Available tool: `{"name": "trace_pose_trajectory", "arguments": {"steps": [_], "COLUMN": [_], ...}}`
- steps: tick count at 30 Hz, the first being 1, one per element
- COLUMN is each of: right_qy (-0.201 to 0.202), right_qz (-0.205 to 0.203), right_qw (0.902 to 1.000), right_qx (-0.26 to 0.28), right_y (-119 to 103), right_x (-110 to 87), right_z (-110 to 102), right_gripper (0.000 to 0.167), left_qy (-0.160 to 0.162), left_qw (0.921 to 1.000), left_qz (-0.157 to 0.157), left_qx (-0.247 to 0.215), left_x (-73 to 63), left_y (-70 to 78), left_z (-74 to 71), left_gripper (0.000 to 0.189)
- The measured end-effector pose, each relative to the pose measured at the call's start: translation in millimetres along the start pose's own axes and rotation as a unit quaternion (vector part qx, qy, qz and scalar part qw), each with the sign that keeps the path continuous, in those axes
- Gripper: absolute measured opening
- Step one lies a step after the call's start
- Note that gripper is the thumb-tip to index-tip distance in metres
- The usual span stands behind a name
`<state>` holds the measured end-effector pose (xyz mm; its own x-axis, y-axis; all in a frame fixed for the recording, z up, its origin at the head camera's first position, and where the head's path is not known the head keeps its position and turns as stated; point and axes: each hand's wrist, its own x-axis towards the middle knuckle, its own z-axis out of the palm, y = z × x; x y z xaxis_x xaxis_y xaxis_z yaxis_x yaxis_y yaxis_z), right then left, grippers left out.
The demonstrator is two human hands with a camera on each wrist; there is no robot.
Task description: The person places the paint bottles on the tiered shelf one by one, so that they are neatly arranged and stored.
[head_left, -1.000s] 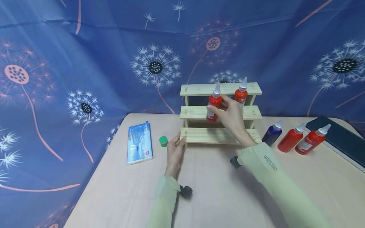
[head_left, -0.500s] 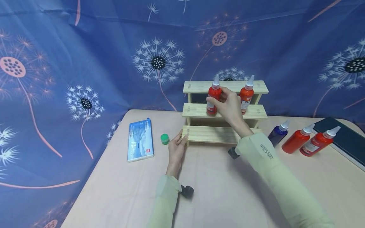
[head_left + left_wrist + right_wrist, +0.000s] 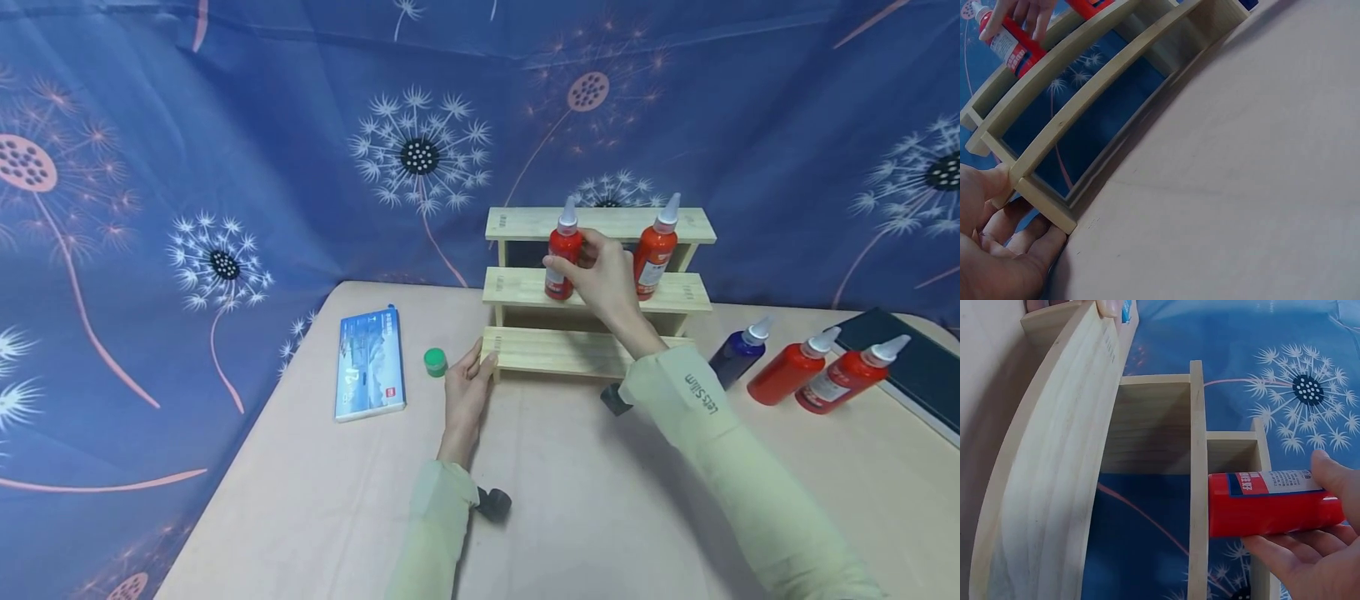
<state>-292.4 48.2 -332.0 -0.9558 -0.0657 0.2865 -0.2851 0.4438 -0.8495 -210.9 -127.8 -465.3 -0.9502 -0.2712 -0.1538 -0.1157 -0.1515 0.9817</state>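
Holding hand: the right hand has thumb and fingers closed around the held bottle, red with a pale pointed nozzle, kept upright.
Held bottle's place: at the middle shelf, left of its centre; the base appears to meet the wood, though whether it fully rests there is hard to tell.
Steadying hand: the left hand grips the left end of the lowest shelf, thumb above, fingers curled around the side.
Wooden rack: three pale stepped shelves, the top shelf farthest back.
Neighbouring bottle: a second red bottle stands on the middle shelf, right of the holding hand.
Right of the rack: a dark blue bottle and two more red bottles, one nearer, one farther right, before a dark flat object.
Left of the rack: a green-lidded jar near the left hand, then a blue box lying flat.
Backdrop: blue cloth printed with dandelions.
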Motion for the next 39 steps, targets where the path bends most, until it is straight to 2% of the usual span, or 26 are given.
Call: {"name": "trace_pose_trajectory", "arguments": {"steps": [8, 11, 15, 18, 21, 25, 31, 36, 39], "right_qy": [-0.009, -0.020, -0.063, -0.089, -0.088, -0.084, -0.084, -0.059, -0.038], "right_qz": [0.014, 0.015, 0.014, 0.020, 0.032, 0.038, 0.041, 0.051, 0.046], "right_qw": [0.9999, 0.9996, 0.9975, 0.9955, 0.9954, 0.9957, 0.9942, 0.9902, 0.9896], "right_qx": [-0.002, -0.016, -0.029, -0.027, -0.020, -0.006, 0.054, 0.116, 0.131], "right_y": [2, 4, 5, 3, 2, 2, 9, 21, 27], "right_x": [0.5, -0.8, -4.4, -10.5, -21.2, -40.8, -73.3, -96.5, -111.0], "right_z": [-1, -1, 1, -2, -11, -26, -41, -50, -57], "right_gripper": [0.058, 0.059, 0.073, 0.087, 0.094, 0.095, 0.086, 0.078, 0.075], "left_qy": [0.008, 0.004, 0.007, 0.008, 0.002, -0.002, 0.008, 0.003, 0.000], "left_qw": [0.9998, 1.0000, 0.9997, 0.9997, 1.0000, 1.0000, 1.0000, 0.9999, 0.9998], "left_qz": [0.010, 0.007, -0.004, -0.003, 0.000, 0.000, -0.005, -0.010, -0.016], "left_qx": [0.014, -0.003, -0.024, -0.022, -0.010, -0.001, 0.002, -0.010, -0.008], "left_x": [-1.3, -3.7, -9.1, -10.8, -9.6, -7.4, -8.7, -9.0, -10.9], "left_y": [-0.1, -1.8, -5.6, -7.9, -8.3, -6.4, -4.8, -4.6, -3.7], "left_z": [0.7, 0.0, -2.4, -3.6, -1.9, 1.4, 0.4, 1.5, 3.4], "left_gripper": [0.051, 0.051, 0.051, 0.051, 0.052, 0.051, 0.051, 0.052, 0.052]}}
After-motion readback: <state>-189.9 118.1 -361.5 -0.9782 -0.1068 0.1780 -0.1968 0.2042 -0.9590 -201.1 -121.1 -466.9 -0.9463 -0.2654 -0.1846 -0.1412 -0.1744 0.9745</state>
